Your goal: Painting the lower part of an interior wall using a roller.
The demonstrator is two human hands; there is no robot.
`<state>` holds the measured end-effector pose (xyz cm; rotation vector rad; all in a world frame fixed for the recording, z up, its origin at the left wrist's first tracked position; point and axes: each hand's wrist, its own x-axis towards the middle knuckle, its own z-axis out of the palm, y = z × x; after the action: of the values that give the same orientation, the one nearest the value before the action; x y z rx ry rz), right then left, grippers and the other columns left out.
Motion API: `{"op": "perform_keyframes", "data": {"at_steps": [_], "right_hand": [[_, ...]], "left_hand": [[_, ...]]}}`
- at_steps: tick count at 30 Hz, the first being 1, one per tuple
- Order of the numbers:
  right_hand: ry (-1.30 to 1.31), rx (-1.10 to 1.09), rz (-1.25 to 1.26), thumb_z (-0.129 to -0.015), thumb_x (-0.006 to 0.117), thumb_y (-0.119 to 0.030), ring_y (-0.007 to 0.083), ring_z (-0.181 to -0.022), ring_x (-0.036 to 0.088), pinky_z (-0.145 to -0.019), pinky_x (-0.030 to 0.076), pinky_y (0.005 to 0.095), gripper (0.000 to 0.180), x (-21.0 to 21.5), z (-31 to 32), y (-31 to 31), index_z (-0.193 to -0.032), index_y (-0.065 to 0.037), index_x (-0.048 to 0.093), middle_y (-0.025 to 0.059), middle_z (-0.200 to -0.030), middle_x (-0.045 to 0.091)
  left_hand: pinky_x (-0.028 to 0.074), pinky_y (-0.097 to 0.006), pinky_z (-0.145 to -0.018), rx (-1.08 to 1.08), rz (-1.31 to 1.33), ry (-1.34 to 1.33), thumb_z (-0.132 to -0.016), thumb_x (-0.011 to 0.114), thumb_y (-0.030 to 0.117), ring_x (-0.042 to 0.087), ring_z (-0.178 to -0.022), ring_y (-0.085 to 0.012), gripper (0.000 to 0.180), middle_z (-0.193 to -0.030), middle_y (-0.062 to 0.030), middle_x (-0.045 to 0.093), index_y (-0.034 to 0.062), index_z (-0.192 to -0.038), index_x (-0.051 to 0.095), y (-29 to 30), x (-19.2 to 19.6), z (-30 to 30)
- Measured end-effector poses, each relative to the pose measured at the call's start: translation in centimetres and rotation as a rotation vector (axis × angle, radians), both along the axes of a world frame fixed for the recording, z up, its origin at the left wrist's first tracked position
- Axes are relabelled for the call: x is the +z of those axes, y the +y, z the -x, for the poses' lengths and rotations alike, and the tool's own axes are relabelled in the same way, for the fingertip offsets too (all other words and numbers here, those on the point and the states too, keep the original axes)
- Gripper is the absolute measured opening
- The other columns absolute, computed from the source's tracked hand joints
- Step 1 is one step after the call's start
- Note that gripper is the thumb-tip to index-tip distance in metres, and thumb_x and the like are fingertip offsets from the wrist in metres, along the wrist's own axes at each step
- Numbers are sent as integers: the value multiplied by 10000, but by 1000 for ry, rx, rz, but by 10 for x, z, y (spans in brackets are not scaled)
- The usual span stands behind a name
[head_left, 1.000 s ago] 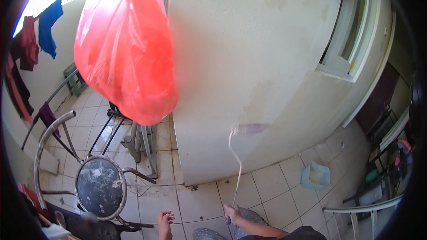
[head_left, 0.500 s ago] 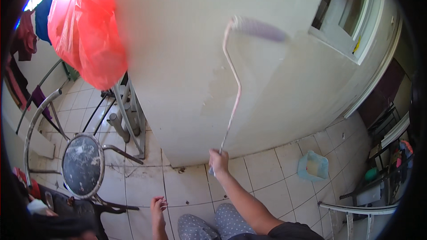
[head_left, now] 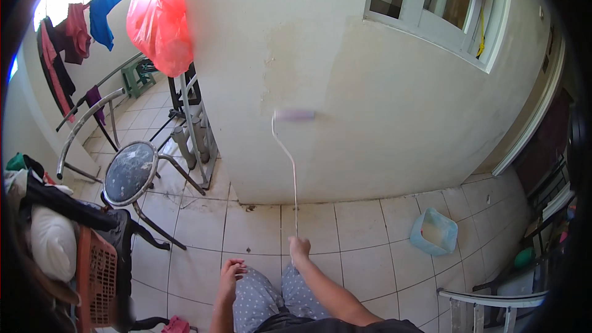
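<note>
My right hand (head_left: 300, 250) is closed around the lower end of a long-handled paint roller (head_left: 295, 115). Its bent rod rises from my fist, and the pale purple sleeve, slightly blurred, lies level against the cream wall (head_left: 394, 135). Damp-looking darker patches show on the wall above the sleeve. My left hand (head_left: 231, 274) hangs over my left thigh, fingers loosely curled and apart, with nothing in it. On the tiles to the right stands a light blue plastic tub (head_left: 424, 243) with whitish liquid in it.
A worn round-seated metal chair (head_left: 131, 172) stands at left, with an orange plastic basket (head_left: 98, 277) nearer me. A red plastic bag (head_left: 161, 31) hangs by the wall corner. A white-framed window (head_left: 425, 18) is upper right; a metal ladder-like frame (head_left: 487, 300) lies lower right.
The roller has come down the wall and to the left, and my right hand is lower. My left hand has shifted slightly right. The whole view has also shifted.
</note>
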<state>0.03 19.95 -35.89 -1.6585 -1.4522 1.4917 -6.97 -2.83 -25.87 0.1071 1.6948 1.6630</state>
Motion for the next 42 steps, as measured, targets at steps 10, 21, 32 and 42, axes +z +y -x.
{"op": "perform_keyframes", "data": {"at_steps": [10,21,32,42], "right_hand": [[233,132,-160,-688,503,-200,422,-688,611,-653,442,491,306,169,65,92,-638,95,568,284,-662,587],[-261,-12,22,-697,469,-224,446,-908,584,-834,453,470,390,-28,-22,-9,-814,118,616,338,-895,596],[200,-35,-190,-647,560,-170,248,-452,456,-491,364,434,275,190,64,119,-547,73,480,153,-472,460],[-181,-30,111,-656,557,-225,435,-822,604,-744,456,459,392,-69,-39,59,-808,133,603,325,-848,607]], "left_hand": [[422,-276,-681,170,58,66,-838,462,204,582,-752,-129,200,-847,-13,603,112,-983,564,-37,9,-10],[422,-278,-680,92,72,23,-840,456,202,583,-751,-130,182,-846,-19,607,116,-964,558,-32,-3,-16],[428,-275,-679,93,19,25,-840,464,204,583,-747,-131,197,-832,-20,600,106,-980,561,-36,-7,3],[411,-267,-663,88,77,-60,-846,444,185,564,-724,-122,185,-843,-32,600,99,-967,555,-51,-29,5]]}}
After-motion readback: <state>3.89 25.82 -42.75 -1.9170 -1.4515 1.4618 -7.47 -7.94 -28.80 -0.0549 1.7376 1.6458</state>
